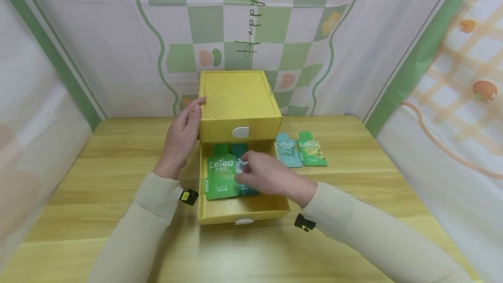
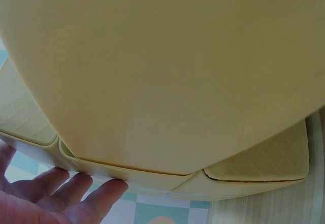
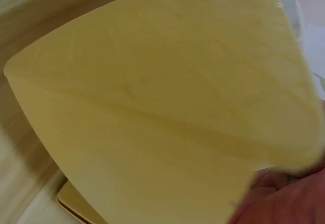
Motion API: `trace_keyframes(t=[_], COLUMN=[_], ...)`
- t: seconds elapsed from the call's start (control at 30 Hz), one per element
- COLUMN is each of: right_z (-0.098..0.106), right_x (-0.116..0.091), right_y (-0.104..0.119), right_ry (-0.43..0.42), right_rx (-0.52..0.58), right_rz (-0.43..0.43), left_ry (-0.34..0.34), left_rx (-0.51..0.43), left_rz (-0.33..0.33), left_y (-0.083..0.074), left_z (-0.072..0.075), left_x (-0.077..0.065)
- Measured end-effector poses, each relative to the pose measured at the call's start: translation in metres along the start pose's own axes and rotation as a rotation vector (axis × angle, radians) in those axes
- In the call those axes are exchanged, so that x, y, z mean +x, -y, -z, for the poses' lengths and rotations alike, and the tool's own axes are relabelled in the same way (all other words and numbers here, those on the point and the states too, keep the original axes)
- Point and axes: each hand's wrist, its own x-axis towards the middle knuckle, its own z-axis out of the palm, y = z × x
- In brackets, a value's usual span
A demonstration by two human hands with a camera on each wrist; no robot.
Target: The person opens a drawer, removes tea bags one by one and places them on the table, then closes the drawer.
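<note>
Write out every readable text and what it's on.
"LeTea": flat green packet in the yellow drawer.
"LeTea": flat light blue packet on the wooden table.
"LeTea": flat green packet with yellow print beside it.
"Happy", sideways: green and white checkered backdrop; next letter unclear.
Flat dark teal packet in the drawer: lettering partly hidden.
Packets' smaller print: too small to read.

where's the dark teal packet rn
In the head view, the dark teal packet lies in the open yellow drawer, just right of the green packet, partly hidden by the right hand.
</note>
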Motion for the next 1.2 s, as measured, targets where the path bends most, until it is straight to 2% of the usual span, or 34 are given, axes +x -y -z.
trace_keyframes(t=[0.33, 0.8, 1.03, 1.2], right_z=[-0.004, -0.009, -0.013, -0.015], right_x=[0.009, 0.013, 0.015, 0.016], right_y=[-0.005, -0.004, -0.003, -0.002], right_ry=[0.051, 0.113, 0.094, 0.078], right_rx=[0.026, 0.280, 0.445, 0.512], right_rz=[-0.021, -0.091, -0.129, -0.139], left_ry=[-0.006, -0.015, -0.008, -0.003], left_rx=[0.007, 0.012, 0.011, 0.012], left_rz=[0.007, 0.010, 0.010, 0.011], left_y=[-0.001, -0.002, -0.002, -0.002], left_z=[0.000, 0.000, 0.000, 0.000], left_x=[-0.001, -0.001, -0.001, -0.001])
